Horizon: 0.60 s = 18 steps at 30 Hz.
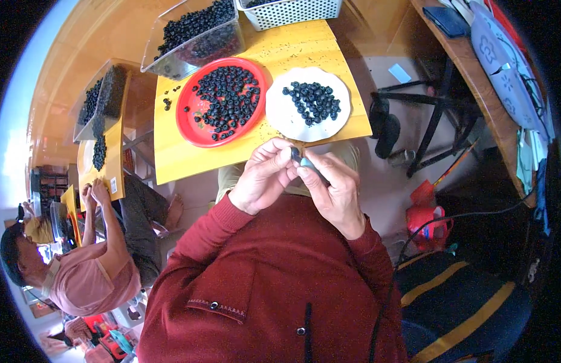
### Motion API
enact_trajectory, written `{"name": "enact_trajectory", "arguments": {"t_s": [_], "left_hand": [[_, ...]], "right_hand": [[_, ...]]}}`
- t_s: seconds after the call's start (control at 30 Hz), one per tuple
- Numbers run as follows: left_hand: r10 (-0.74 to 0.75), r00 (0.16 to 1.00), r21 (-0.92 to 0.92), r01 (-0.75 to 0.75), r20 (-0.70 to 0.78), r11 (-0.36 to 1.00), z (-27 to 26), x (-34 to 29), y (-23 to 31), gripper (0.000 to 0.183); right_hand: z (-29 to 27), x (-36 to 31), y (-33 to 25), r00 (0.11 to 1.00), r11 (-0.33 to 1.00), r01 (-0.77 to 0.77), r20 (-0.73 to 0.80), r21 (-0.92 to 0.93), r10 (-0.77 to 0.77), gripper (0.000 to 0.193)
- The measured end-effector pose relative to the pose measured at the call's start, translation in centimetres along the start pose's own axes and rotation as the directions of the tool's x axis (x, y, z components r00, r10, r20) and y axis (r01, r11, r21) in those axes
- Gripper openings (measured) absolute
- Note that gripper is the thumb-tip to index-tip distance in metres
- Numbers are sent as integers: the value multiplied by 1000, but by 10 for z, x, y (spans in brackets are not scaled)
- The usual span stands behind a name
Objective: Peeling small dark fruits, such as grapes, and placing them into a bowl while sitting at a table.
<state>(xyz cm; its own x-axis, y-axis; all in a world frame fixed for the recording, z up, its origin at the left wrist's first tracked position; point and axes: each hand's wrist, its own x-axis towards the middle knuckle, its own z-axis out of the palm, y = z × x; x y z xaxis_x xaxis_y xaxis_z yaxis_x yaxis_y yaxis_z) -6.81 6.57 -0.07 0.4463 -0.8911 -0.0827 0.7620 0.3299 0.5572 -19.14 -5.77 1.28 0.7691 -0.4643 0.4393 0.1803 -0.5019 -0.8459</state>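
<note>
In front of my chest, just off the yellow table's near edge, both hands meet. My left hand (263, 175) pinches a small round black piece (295, 154) between thumb and fingertips. My right hand (334, 189) is closed on a small, slim tool with a bluish tip (306, 163), pressed close against that piece; most of it is hidden by the fingers. Nearest to the hands is a white scalloped plate (279, 124) holding a loose heap of similar black pieces (314, 103). Left of it, a red plate (185, 130) carries many more of them.
Behind the plates stand a clear plastic bin (199, 51) and a white perforated basket (292, 15), both with black pieces. Crumbs and a few pieces lie on the yellow tabletop (178, 163). At left, a co-worker (93, 272) sits at another table. A dark folding stool frame (434, 106) stands right.
</note>
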Motion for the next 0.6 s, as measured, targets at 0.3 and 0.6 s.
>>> {"name": "enact_trajectory", "arguments": {"t_s": [0.3, 0.6], "left_hand": [[-18, 995, 70, 11, 96, 998, 5, -1, -6, 11], [-62, 998, 43, 62, 2, 997, 3, 3, -12, 13]], "right_hand": [[-17, -2, 14, 981, 984, -168, -85, 61, 173, 32], [-6, 1, 8, 996, 985, -45, -64, 166, 57, 26]]}}
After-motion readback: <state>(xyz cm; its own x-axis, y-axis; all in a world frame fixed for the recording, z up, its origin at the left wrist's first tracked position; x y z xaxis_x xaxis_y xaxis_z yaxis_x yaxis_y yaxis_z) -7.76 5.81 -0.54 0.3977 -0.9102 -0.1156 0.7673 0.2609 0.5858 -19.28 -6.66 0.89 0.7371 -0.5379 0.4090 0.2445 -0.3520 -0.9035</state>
